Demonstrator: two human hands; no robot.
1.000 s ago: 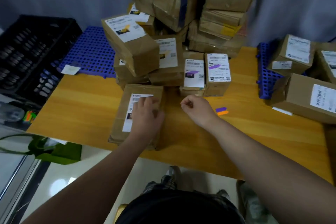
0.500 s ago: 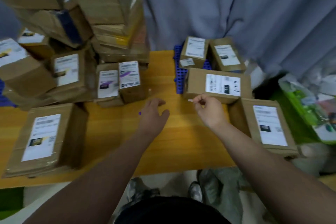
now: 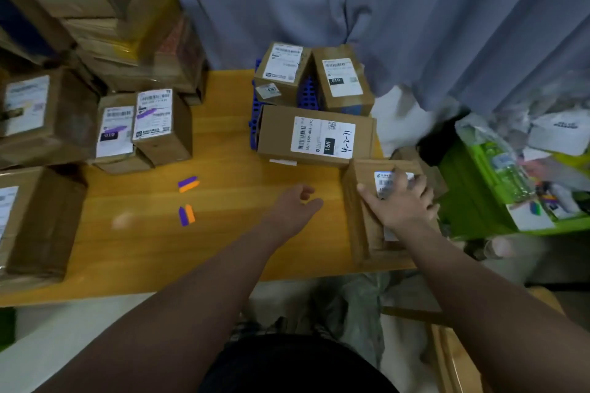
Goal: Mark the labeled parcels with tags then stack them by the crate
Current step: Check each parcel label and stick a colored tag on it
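Parcel (image 3: 359, 220) lies at the right end of the table (image 3: 223, 252), right of centre in the frame. Its label faces up and its long axis runs from the near edge away from me, toward the top of the frame. My right hand (image 3: 400, 204) rests flat on the label with fingers spread and thumb out to the left, pressing rather than gripping. My left hand (image 3: 295, 207) hovers just left of it, fingers loosely curled, holding nothing. Purple-and-orange tags (image 3: 188, 183) lie left of centre. A larger parcel (image 3: 277, 137) lies crosswise just behind.
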